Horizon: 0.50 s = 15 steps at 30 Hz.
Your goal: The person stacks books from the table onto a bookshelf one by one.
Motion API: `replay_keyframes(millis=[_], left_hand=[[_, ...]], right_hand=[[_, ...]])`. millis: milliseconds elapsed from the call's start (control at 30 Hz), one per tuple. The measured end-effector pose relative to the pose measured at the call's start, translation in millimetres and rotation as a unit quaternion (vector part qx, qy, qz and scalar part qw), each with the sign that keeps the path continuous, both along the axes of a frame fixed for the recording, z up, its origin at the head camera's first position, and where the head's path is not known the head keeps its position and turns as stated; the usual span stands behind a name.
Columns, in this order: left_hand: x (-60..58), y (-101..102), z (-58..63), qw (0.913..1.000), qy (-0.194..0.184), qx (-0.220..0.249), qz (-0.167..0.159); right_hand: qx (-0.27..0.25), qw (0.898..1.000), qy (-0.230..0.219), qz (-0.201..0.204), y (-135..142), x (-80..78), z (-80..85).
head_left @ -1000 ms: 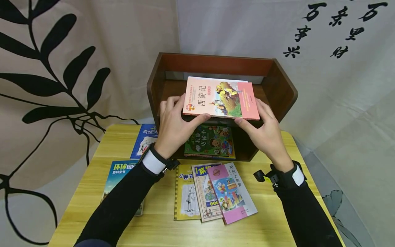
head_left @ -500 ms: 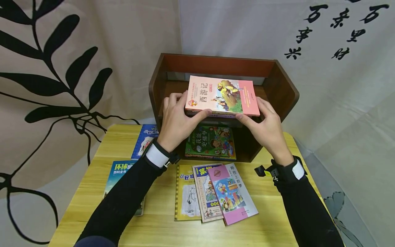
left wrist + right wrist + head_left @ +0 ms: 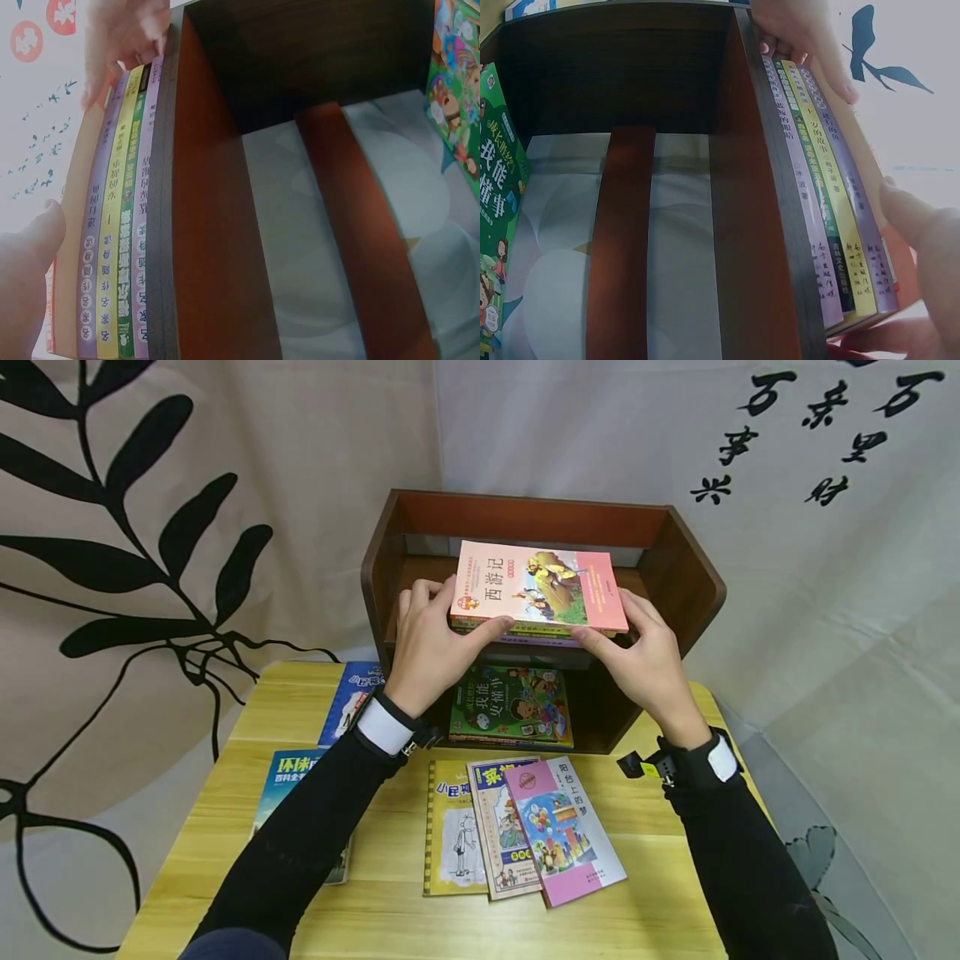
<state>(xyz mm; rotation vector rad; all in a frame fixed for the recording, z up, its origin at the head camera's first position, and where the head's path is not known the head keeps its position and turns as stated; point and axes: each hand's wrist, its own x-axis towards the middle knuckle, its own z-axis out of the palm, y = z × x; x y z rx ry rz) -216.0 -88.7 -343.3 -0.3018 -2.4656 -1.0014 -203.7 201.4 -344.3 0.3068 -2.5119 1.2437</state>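
Note:
A stack of several books (image 3: 525, 589), with a pink storybook on top, lies flat on the upper shelf of a brown wooden bookshelf (image 3: 529, 510). My left hand (image 3: 433, 647) grips the stack's left end, thumb on the front edge of the cover. At the opposite end my right hand (image 3: 641, 652) holds it the same way. Purple, yellow and green spines (image 3: 120, 202) face the front beneath the thick pink book, as both wrist views show. In the right wrist view the spines (image 3: 832, 195) sit right above the shelf board's edge.
A green book (image 3: 512, 706) lies on the lower shelf. On the wooden table (image 3: 390, 927), a yellow book (image 3: 456, 835), a comic book (image 3: 501, 835) and a pink-and-white book (image 3: 566, 831) overlap in front. Blue books (image 3: 348, 693) lie at the left, partly behind my left arm.
The pink book on top has shifted back, away from me, with both hands following slightly. The coloured spines below it now show along the front edge.

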Motion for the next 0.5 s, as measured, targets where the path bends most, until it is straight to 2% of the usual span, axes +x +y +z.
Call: replay_keyframes(millis=[500], left_hand=[[-9.3,1.4,0.9,0.9999,-0.012,-0.004,0.01]], right_hand=[[0.019,1.0,-0.02,-0.004,-0.8,-8.4,5.6]])
